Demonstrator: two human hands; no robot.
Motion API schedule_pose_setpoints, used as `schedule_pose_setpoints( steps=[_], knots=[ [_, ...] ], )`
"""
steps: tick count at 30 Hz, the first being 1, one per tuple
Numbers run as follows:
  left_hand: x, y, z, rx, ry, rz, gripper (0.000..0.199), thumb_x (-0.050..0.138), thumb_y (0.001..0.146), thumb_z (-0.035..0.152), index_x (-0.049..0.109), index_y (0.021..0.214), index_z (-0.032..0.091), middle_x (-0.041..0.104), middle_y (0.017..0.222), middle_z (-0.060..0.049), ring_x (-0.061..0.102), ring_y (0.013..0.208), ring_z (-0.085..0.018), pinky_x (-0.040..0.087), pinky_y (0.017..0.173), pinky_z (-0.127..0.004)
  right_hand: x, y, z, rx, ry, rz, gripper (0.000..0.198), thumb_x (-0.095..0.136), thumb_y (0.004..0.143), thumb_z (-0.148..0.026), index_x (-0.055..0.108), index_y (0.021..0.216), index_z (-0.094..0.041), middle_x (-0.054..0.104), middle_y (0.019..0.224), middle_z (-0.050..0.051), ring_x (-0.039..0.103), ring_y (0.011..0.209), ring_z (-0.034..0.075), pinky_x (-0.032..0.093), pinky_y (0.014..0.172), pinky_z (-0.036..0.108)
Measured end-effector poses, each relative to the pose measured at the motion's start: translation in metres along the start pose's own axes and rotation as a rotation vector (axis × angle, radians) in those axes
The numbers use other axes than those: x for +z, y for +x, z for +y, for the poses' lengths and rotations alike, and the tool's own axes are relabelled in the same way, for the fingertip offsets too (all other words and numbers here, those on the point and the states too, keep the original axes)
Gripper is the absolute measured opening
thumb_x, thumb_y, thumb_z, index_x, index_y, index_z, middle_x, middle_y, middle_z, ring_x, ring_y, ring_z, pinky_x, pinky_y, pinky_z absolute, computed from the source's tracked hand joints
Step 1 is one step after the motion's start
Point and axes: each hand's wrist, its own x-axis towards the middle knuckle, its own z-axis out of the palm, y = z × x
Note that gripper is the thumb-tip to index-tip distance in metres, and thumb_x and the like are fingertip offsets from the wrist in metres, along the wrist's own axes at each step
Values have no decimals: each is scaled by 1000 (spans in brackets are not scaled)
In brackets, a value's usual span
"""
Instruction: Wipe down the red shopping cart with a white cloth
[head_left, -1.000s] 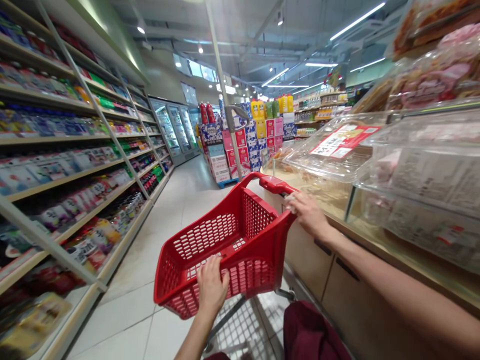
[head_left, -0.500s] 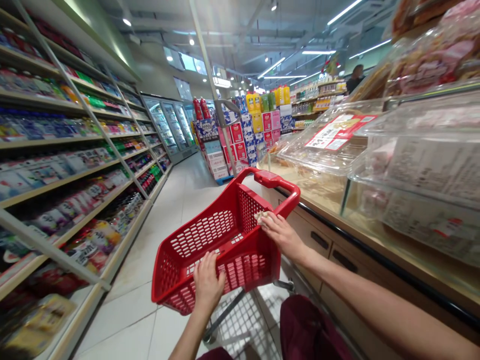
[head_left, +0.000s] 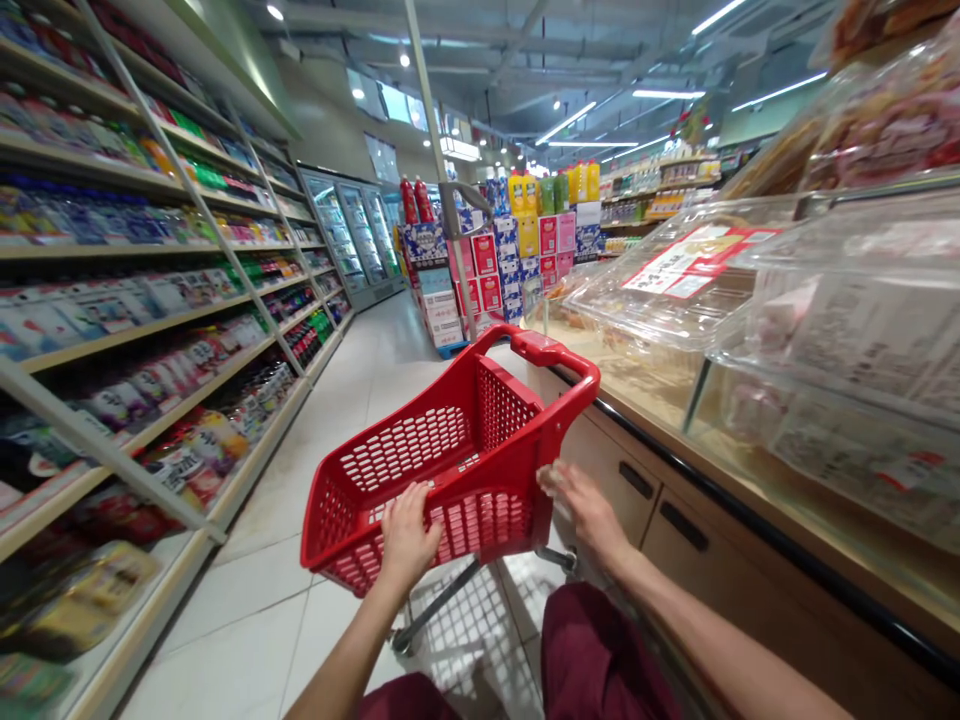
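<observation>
A red plastic shopping cart (head_left: 480, 460) with perforated sides stands slantwise in front of me. My left hand (head_left: 409, 535) is hooked over its near rim, with the fingers inside the basket and the thumb outside. Against the outer side of the cart, below the handle (head_left: 551, 350), my right hand (head_left: 589, 505) is closed on a crumpled whitish cloth (head_left: 551, 478). The cloth is mostly hidden by the fingers. Nothing lies in the visible part of the basket.
Shelves of bottled drinks (head_left: 150, 350) line the left side. A wooden counter with drawers (head_left: 675, 540) and clear plastic food covers (head_left: 645, 270) runs close on the right. Ahead are a metal pole (head_left: 427, 90), stacked drink cartons (head_left: 487, 270) and glass-door fridges (head_left: 349, 230).
My right hand has slid with the cloth from the cart's rim near the handle down to its outer side. My left hand keeps its place on the near rim.
</observation>
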Motion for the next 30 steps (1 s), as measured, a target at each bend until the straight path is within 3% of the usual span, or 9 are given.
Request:
schedule_pose_setpoints(
  steps=[2, 5, 9, 11, 17, 21, 23, 28, 30],
  knots=[
    [0, 2, 1, -4, 1, -12, 47, 41, 65, 22, 48, 111, 16, 53, 118, -10, 43, 114, -23, 28, 96, -42, -15, 37, 9, 100, -21, 175, 47, 34, 81, -8, 44, 124, -22, 42, 131, 6, 29, 125, 20, 31, 100, 44],
    [1, 3, 1, -12, 7, -7, 48, 41, 64, 21, 48, 111, 17, 53, 119, -10, 43, 114, -22, 27, 96, -42, -13, 62, 15, 139, -32, 251, 48, 32, 81, -7, 42, 126, -20, 31, 137, 5, 20, 128, 20, 23, 104, 45],
    [3, 2, 0, -8, 13, -7, 49, 40, 63, 20, 47, 112, 17, 53, 119, -9, 43, 115, -22, 27, 96, -40, 17, 8, 7, 67, -8, 1, 47, 32, 79, -4, 50, 118, -21, 44, 128, 6, 29, 125, 18, 34, 99, 42],
    [3, 3, 0, -3, 14, -7, 49, 40, 63, 20, 48, 112, 16, 53, 119, -9, 43, 115, -22, 28, 96, -40, 18, -7, 8, 24, 10, -112, 49, 33, 78, -3, 49, 119, -24, 49, 124, 5, 34, 122, 18, 37, 96, 42],
    [2, 2, 1, -9, 17, 11, 49, 41, 63, 20, 47, 111, 18, 53, 119, -8, 43, 115, -22, 27, 97, -41, 1, 45, 14, 140, -24, 237, 51, 31, 80, -6, 37, 128, -23, 29, 138, 5, 21, 128, 20, 26, 103, 46],
    [3, 2, 1, -5, 7, -3, 49, 40, 62, 20, 48, 111, 16, 53, 119, -9, 42, 115, -22, 26, 97, -41, 20, 8, 3, 12, -19, 12, 53, 32, 78, -4, 40, 127, -24, 42, 130, 7, 31, 124, 21, 38, 95, 43],
    [3, 2, 2, -14, 0, -5, 49, 40, 62, 20, 47, 111, 16, 53, 120, -10, 42, 115, -22, 26, 97, -41, 16, -2, 4, -6, -10, -72, 54, 32, 77, -3, 41, 126, -26, 46, 127, 5, 35, 121, 21, 40, 94, 42],
    [2, 2, 4, -26, -8, -4, 50, 40, 62, 20, 47, 111, 16, 52, 120, -10, 42, 115, -23, 26, 97, -42, -14, 60, 18, 178, -49, 247, 52, 32, 77, -5, 40, 127, -20, 30, 137, 5, 23, 127, 21, 26, 103, 45],
    [2, 1, 3, -18, -8, 5, 50, 40, 62, 20, 47, 111, 16, 53, 120, -10, 42, 115, -22, 26, 97, -42, -9, 64, 15, 188, -63, 266, 53, 32, 77, -4, 40, 127, -19, 28, 138, 5, 21, 128, 21, 26, 103, 45]
  ],
)
